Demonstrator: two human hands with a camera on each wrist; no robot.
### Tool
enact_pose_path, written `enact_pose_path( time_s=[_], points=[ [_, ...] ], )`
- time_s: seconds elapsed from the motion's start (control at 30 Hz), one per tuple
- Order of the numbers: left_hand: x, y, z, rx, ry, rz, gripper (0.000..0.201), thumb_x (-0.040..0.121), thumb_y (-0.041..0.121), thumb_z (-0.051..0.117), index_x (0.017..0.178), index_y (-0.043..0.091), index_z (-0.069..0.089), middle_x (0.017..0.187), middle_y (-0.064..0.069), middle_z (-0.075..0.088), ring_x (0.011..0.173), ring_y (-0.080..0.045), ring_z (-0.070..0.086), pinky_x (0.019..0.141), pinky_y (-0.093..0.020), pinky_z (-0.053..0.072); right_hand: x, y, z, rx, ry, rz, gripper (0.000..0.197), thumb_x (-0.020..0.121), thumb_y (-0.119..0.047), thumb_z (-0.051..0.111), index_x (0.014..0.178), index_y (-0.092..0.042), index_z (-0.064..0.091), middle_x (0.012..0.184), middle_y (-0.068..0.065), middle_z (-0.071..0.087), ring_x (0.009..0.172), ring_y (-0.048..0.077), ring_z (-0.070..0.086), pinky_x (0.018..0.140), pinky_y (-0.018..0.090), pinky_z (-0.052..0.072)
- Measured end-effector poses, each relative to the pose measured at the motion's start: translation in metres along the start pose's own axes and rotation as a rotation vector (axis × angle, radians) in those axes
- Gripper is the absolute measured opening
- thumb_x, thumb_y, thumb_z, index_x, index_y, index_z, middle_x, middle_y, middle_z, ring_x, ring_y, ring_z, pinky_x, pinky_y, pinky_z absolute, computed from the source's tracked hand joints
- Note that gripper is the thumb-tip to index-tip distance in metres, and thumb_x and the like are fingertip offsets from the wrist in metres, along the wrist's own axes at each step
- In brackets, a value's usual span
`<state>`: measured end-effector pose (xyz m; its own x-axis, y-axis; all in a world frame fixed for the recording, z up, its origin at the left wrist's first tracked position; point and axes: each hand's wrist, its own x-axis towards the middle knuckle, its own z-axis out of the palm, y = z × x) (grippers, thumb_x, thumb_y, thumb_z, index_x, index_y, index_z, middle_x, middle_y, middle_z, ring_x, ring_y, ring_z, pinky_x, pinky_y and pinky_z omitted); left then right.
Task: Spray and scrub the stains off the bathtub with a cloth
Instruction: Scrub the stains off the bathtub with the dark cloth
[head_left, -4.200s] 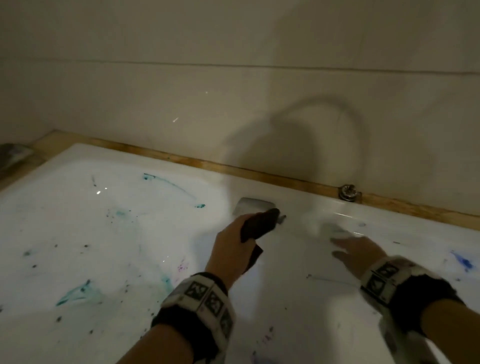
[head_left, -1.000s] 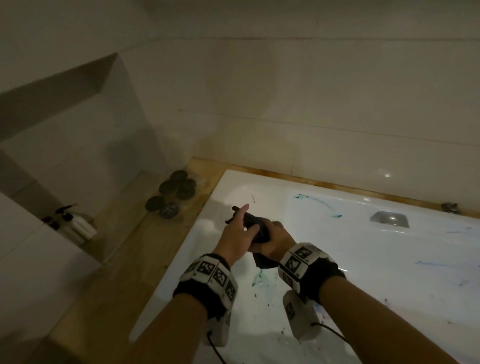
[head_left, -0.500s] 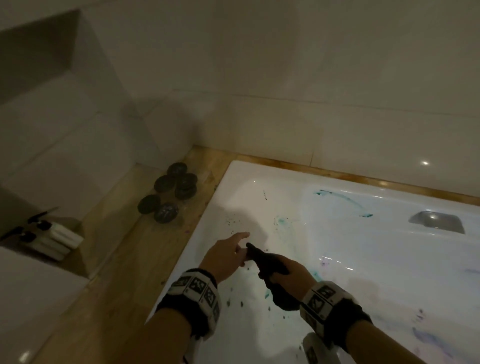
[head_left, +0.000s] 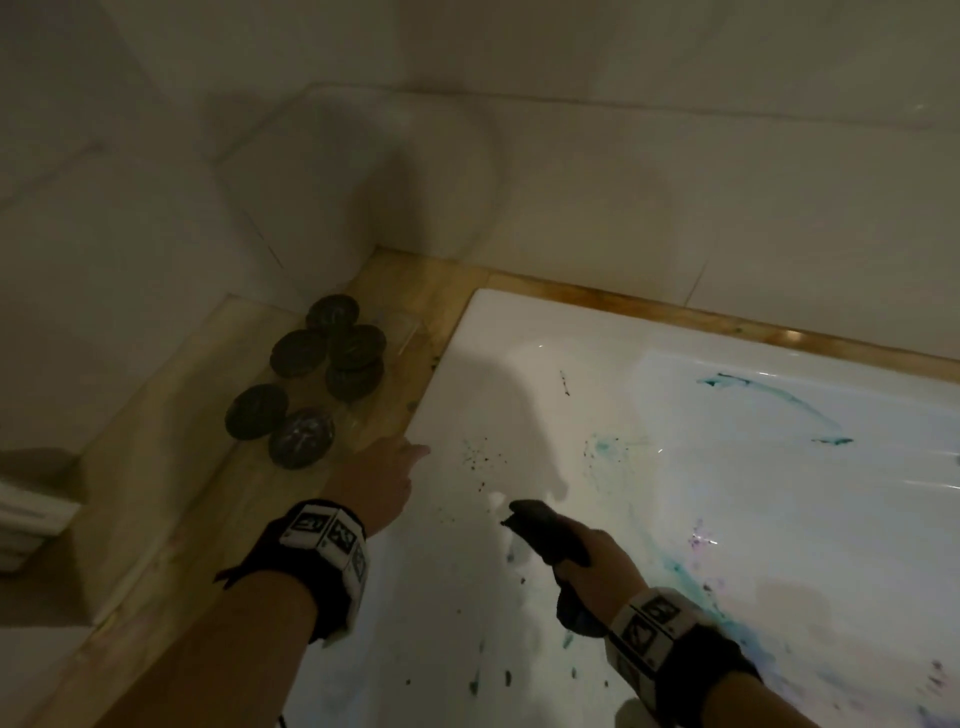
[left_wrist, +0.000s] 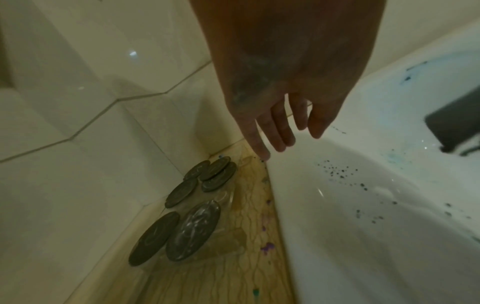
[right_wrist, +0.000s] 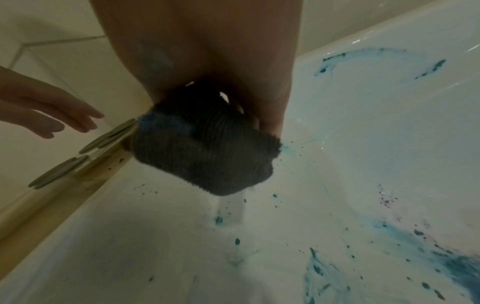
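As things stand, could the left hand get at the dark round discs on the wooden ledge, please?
Probably yes. The left hand is open and empty above the ledge, just beside the discs, with nothing between them.

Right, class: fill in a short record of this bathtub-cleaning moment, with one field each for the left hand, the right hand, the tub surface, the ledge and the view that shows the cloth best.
left hand: empty left hand, fingers straight, above the tub's edge beside the wooden ledge
right hand: right hand grips a dark ribbed cloth, bunched up
tub surface: white bathtub with teal smears and dark specks
ledge: light wooden ledge holding dark round discs near the tiled wall
best cloth view: right wrist
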<state>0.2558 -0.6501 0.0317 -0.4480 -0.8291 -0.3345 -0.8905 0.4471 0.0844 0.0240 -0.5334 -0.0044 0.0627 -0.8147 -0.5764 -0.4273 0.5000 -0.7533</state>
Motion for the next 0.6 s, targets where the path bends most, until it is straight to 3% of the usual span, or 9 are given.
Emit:
enact_pose_path(
  time_s=[0.1,0.17,0.2,0.3,0.37,0.4,0.47,0.5,0.6],
  points=[
    [0.032,-0.002,0.012,0.033,0.102,0.104,0.055,0.082,0.017,0.067,0.133,0.011,0.048,0.132,-0.008,0.051,0.118,-0.023,0.054,0.093,-0.031,0.047,0.042,0.019,0.001,0.056,0.103,0.008,0.051,0.091,-0.016,0.04,0.118,-0.059,0.045,0.068,-0.03,0.06,0.048,-0.013,0.05,0.063,0.017,0.044],
    [0.058,-0.007,0.03,0.117,0.19,0.162,0.06,0.057,0.016,0.086,0.112,0.008,0.065,0.109,-0.008,0.067,0.093,-0.025,0.068,0.072,-0.034,0.057,0.073,0.039,0.005,0.061,0.173,0.029,0.055,0.082,-0.026,0.037,0.122,-0.063,0.039,0.098,-0.019,0.064,0.067,0.009,0.057,0.074,0.031,0.054],
    [0.07,-0.005,0.035,0.109,0.198,0.166,0.057,0.057,0.016,0.085,0.11,0.008,0.066,0.106,-0.008,0.068,0.092,-0.025,0.069,0.07,-0.036,0.057,0.086,0.05,0.007,0.066,0.198,0.04,0.058,0.077,-0.03,0.036,0.126,-0.062,0.035,0.115,-0.01,0.059,0.077,0.015,0.056,0.079,0.04,0.055],
    [0.097,0.001,0.049,0.068,0.18,0.137,0.05,0.084,0.023,0.054,0.13,0.006,0.051,0.135,-0.011,0.051,0.121,-0.027,0.053,0.096,-0.04,0.047,0.125,0.092,0.013,0.053,0.25,0.046,0.066,0.072,-0.029,0.039,0.135,-0.048,0.035,0.132,-0.001,0.048,0.085,0.021,0.061,0.078,0.034,0.054],
    [0.109,-0.007,0.064,0.136,0.086,0.075,0.064,0.092,0.043,0.016,0.146,0.011,0.024,0.154,-0.005,0.02,0.142,-0.021,0.022,0.115,-0.034,0.018,0.125,0.085,0.008,0.082,0.328,0.063,0.066,0.069,-0.034,0.039,0.134,-0.042,0.04,0.126,-0.002,0.047,0.078,0.021,0.062,0.072,0.028,0.05],
    [0.112,-0.012,0.072,0.116,0.077,0.083,0.072,0.088,0.049,0.005,0.147,0.012,0.022,0.155,-0.004,0.017,0.142,-0.019,0.022,0.115,-0.03,0.012,0.129,0.087,0.004,0.091,0.366,0.069,0.061,0.066,-0.038,0.039,0.126,-0.041,0.048,0.118,0.001,0.049,0.074,0.022,0.061,0.072,0.029,0.051],
    [0.113,-0.019,0.083,0.136,0.066,0.107,0.071,0.092,0.049,0.006,0.14,0.009,0.038,0.146,-0.008,0.038,0.131,-0.023,0.043,0.11,-0.03,0.024,0.126,0.07,-0.009,0.063,0.423,0.061,0.03,0.069,-0.036,0.045,0.097,-0.037,0.056,0.109,0.008,0.054,0.076,0.025,0.063,0.076,0.04,0.056],
    [0.113,-0.022,0.088,0.156,0.066,0.095,0.066,0.096,0.046,0.006,0.137,0.009,0.042,0.142,-0.008,0.044,0.126,-0.023,0.048,0.107,-0.033,0.03,0.125,0.058,-0.016,0.072,0.468,0.058,0.021,0.076,-0.029,0.05,0.094,-0.039,0.055,0.113,0.012,0.055,0.081,0.027,0.064,0.08,0.044,0.055],
    [0.112,-0.025,0.101,0.138,0.142,0.101,0.06,0.098,0.043,0.004,0.141,0.011,0.031,0.147,-0.008,0.037,0.133,-0.021,0.035,0.109,-0.036,0.022,0.134,0.036,-0.044,0.019,0.599,-0.001,0.04,0.09,-0.014,0.052,0.128,-0.025,0.05,0.139,0.008,0.034,0.108,0.028,0.053,0.096,0.03,0.041]
  ],
)
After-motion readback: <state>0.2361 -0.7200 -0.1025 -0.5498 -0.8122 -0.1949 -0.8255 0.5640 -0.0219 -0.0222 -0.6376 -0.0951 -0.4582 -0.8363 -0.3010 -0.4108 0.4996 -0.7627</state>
